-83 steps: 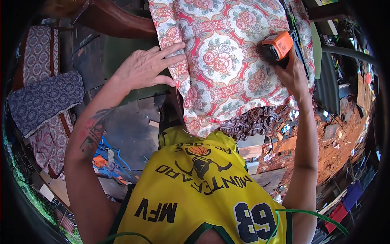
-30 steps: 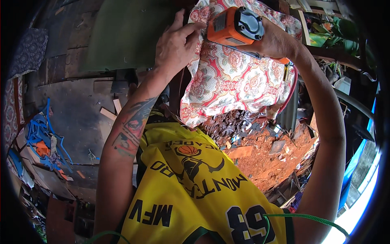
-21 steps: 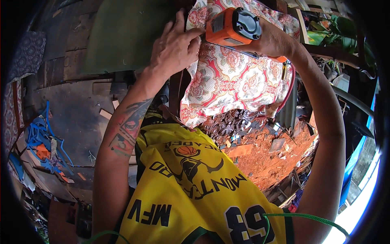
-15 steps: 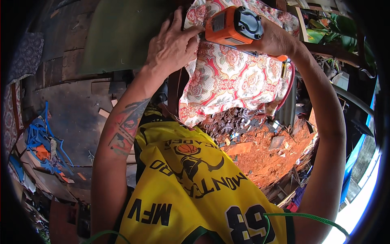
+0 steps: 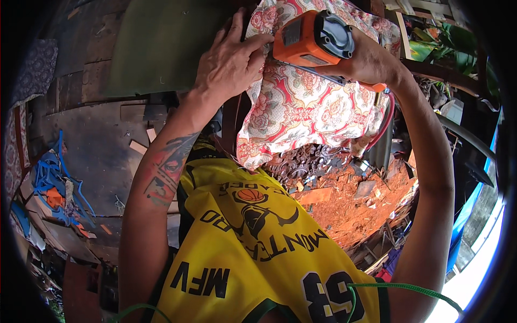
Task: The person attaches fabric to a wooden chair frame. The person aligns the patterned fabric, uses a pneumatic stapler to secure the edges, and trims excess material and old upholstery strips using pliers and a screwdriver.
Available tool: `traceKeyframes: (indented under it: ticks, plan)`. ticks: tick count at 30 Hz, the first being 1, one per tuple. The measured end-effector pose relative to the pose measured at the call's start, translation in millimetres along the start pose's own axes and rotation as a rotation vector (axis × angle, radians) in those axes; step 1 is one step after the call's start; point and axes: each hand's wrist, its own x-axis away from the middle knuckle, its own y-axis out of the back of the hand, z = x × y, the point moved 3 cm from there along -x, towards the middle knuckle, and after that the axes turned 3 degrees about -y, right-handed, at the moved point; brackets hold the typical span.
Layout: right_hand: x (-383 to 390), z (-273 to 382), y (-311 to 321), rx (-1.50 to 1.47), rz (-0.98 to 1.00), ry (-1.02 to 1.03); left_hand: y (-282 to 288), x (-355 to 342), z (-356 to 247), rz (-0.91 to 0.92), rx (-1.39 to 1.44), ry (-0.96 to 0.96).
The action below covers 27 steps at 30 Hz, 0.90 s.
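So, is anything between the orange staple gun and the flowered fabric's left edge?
Yes, the left hand: one of its fingers lies across that edge, beside the front of the orange staple gun. Nothing else shows over the flowered fabric there, though the tool hides what lies beneath.

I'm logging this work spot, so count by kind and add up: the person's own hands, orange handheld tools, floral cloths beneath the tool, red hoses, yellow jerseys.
Hands: 2 (left hand, right hand)
Orange handheld tool: 1
Floral cloth beneath it: 1
Red hose: 1
Yellow jersey: 1
Total: 6
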Motion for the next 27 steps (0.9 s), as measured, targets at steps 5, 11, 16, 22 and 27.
traceKeyframes:
  ticks: [5,11,16,22,27]
  plan:
    - [0,9,2,0.035,-0.007,-0.070,0,0,1,-0.018,0.154,0.196]
    - [-5,-1,-3,0.093,-0.041,0.080,0,0,3,0.022,0.196,0.221]
    - [-7,-8,-4,0.101,-0.018,0.013,-1,2,4,0.010,0.213,0.224]
    - [-6,-13,-10,0.150,-0.011,0.029,-3,3,6,-0.024,0.212,0.193]
    - [-5,-8,-15,0.109,-0.062,0.112,-8,5,8,-0.069,0.231,0.179]
